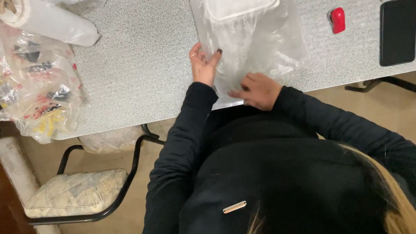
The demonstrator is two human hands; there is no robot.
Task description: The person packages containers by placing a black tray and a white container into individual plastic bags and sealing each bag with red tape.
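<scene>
Both left hand and right hand pinch clear bag at table edge

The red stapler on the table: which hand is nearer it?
Right. The right hand rests on the clear plastic bag's near edge, below-left of the red stapler; the left hand is farther, at the bag's opposite edge.

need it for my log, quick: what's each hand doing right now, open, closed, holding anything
Left hand: fingers pinch the left edge of the clear plastic bag.
Right hand: fingers curled, pressing the bag's near edge onto the grey table.
</scene>
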